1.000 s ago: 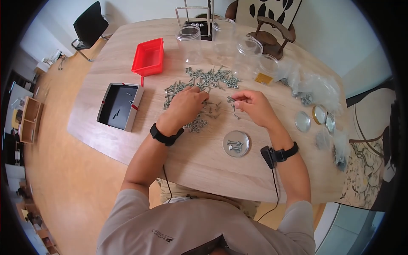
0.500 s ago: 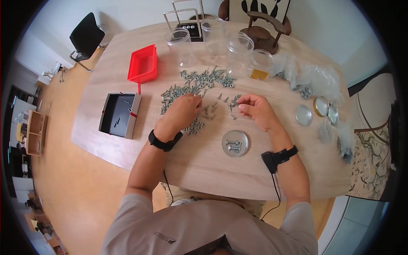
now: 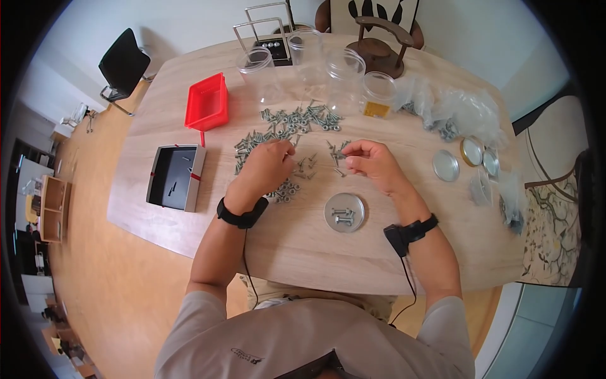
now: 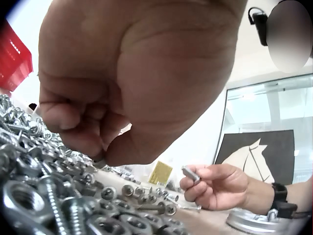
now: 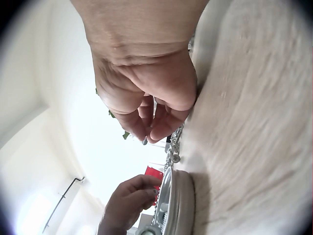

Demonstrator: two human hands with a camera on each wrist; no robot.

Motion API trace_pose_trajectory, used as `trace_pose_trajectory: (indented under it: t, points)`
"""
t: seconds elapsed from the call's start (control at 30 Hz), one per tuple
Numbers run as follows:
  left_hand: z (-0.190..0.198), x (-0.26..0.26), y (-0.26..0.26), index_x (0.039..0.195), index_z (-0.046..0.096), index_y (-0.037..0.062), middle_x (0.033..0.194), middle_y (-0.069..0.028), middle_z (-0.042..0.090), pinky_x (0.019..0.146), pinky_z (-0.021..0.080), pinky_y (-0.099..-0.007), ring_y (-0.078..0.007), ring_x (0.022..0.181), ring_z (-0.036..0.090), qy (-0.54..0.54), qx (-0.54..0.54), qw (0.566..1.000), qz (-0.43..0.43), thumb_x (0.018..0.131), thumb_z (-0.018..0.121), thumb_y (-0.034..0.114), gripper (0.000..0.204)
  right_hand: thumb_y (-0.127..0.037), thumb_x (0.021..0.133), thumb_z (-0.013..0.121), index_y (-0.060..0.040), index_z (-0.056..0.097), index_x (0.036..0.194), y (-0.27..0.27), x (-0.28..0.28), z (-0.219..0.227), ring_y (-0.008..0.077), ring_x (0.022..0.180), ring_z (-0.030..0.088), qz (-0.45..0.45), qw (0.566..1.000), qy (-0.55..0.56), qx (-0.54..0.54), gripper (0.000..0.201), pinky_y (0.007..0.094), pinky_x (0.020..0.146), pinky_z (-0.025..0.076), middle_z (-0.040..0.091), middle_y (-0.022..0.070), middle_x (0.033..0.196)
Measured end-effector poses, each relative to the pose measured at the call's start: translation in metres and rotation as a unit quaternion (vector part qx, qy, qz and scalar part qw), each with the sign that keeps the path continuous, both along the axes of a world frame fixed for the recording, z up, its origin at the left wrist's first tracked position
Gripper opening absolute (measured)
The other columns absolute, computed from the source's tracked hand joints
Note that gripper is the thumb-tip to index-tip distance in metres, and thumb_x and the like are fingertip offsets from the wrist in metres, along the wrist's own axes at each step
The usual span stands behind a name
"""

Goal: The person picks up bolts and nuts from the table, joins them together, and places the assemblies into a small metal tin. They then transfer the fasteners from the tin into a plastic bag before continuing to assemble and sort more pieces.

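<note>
In the head view my left hand [image 3: 266,165] is at the near edge of a heap of screws, bolts and nuts [image 3: 300,119]. Its fingers curl in, and thumb and forefinger meet on a small metal piece [image 4: 99,160], mostly hidden by the fingertips. My right hand [image 3: 374,167] is just right of a small group of screws [image 3: 334,153], pinching a screw [image 4: 190,174] between thumb and fingers. Its tip pokes out below the fingertips in the right wrist view. More loose screws [image 3: 305,166] lie between the hands. Nuts [image 3: 284,191] cluster below my left hand.
Nearer my body a round metal lid [image 3: 328,223] holds several bolts. At left stand a red bin [image 3: 205,107] and a grey box [image 3: 194,183] with a few screws. Clear jars [image 3: 257,79] line the back. Plastic bags [image 3: 470,117] and more lids [image 3: 445,165] lie at right.
The head view has shifted slightly. My right hand has drawn back a little from the small group of screws, leaving more of it visible. My left hand stays by the heap.
</note>
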State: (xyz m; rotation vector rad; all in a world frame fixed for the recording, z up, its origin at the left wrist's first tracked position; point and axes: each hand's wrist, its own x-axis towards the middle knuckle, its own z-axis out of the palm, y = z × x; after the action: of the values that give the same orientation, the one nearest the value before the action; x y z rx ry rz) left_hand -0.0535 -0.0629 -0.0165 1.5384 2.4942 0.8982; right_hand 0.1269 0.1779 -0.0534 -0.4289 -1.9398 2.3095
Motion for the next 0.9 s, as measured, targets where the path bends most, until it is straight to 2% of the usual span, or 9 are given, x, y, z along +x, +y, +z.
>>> trace_pose_trajectory:
  t: [0.1,0.2,0.3,0.4,0.5,0.6,0.7,0.8,0.9]
  points:
    - [0.018,0.013,0.007,0.109,0.075,-0.0015,0.093,-0.0171,0.075,0.08,0.057,-0.0396,-0.032,0.086,0.073,-0.05,0.029,0.997,-0.052,0.097,0.069,0.011,0.018,-0.004,0.097,0.075,0.0028,0.072,0.125,-0.006,0.001,0.01,0.0094,0.09,0.069,0.03,0.999,0.019,0.022,0.029,0.0257,0.082,0.059,0.075,0.005,0.104]
    - [0.033,0.039,0.015,0.109,0.075,-0.0011,0.089,-0.0088,0.074,0.076,0.057,-0.0315,-0.0169,0.082,0.072,-0.246,0.07,0.967,-0.006,0.101,0.072,0.012,0.015,-0.003,0.097,0.076,0.0048,0.072,0.125,-0.015,0.003,0.02,0.011,0.094,0.071,0.044,0.999,0.014,0.018,0.029,0.0264,0.086,0.059,0.076,0.0065,0.105]
    - [0.021,0.044,0.017,0.112,0.074,-0.0017,0.093,-0.0034,0.074,0.074,0.055,-0.0257,-0.0083,0.082,0.069,-0.354,0.107,0.929,-0.003,0.103,0.073,0.01,0.015,-0.002,0.097,0.078,0.0056,0.072,0.125,-0.024,0.003,0.02,0.0117,0.097,0.072,0.04,0.999,0.035,-0.007,0.03,0.0269,0.088,0.06,0.077,0.007,0.108]
    - [0.022,0.046,0.016,0.117,0.073,-0.0028,0.096,-0.0038,0.075,0.076,0.056,-0.0249,-0.0085,0.082,0.069,-0.373,0.101,0.922,-0.025,0.103,0.073,0.008,0.018,-0.002,0.096,0.08,0.0057,0.073,0.124,-0.023,0.003,0.016,0.0125,0.099,0.074,0.038,0.998,0.041,-0.016,0.03,0.0273,0.089,0.06,0.077,0.0075,0.109]
    - [0.021,0.045,0.015,0.122,0.072,-0.0034,0.099,-0.0047,0.076,0.077,0.056,-0.0251,-0.0087,0.084,0.069,-0.315,0.072,0.946,-0.011,0.102,0.073,0.007,0.022,-0.002,0.096,0.08,0.0057,0.073,0.124,-0.021,0.004,0.017,0.0127,0.099,0.075,0.041,0.998,0.033,-0.018,0.029,0.0268,0.088,0.061,0.078,0.0083,0.109]
    - [0.024,0.052,0.017,0.121,0.072,-0.0041,0.098,-0.0055,0.077,0.078,0.057,-0.0257,-0.0092,0.085,0.069,-0.264,0.127,0.956,-0.032,0.102,0.075,0.008,0.023,-0.001,0.097,0.079,0.0062,0.074,0.123,-0.022,0.005,0.019,0.0133,0.097,0.076,0.046,0.998,0.033,-0.017,0.028,0.0263,0.087,0.061,0.078,0.0092,0.107]
    - [0.025,0.048,0.017,0.118,0.074,-0.0044,0.097,-0.0063,0.077,0.078,0.057,-0.0262,-0.0099,0.085,0.07,-0.249,0.086,0.963,-0.061,0.102,0.076,0.009,0.021,0.0,0.097,0.078,0.0069,0.074,0.122,-0.023,0.005,0.018,0.0144,0.095,0.076,0.041,0.998,0.035,-0.024,0.026,0.0267,0.085,0.062,0.079,0.0102,0.104]
    - [0.023,0.05,0.017,0.112,0.076,-0.0042,0.093,-0.0066,0.077,0.075,0.056,-0.0262,-0.0097,0.083,0.069,-0.325,0.094,0.941,-0.01,0.102,0.076,0.011,0.018,0.001,0.097,0.078,0.0072,0.075,0.12,-0.025,0.005,0.021,0.0155,0.093,0.077,0.037,0.998,0.034,-0.023,0.024,0.0272,0.084,0.062,0.079,0.0106,0.102]
    - [0.028,0.05,0.017,0.109,0.076,-0.0042,0.091,-0.0068,0.077,0.073,0.056,-0.0259,-0.0095,0.081,0.069,-0.323,0.086,0.942,-0.007,0.102,0.077,0.013,0.018,0.001,0.097,0.078,0.0073,0.076,0.119,-0.027,0.005,0.023,0.0156,0.093,0.077,0.036,0.998,0.04,-0.018,0.023,0.0271,0.083,0.062,0.079,0.0107,0.1]
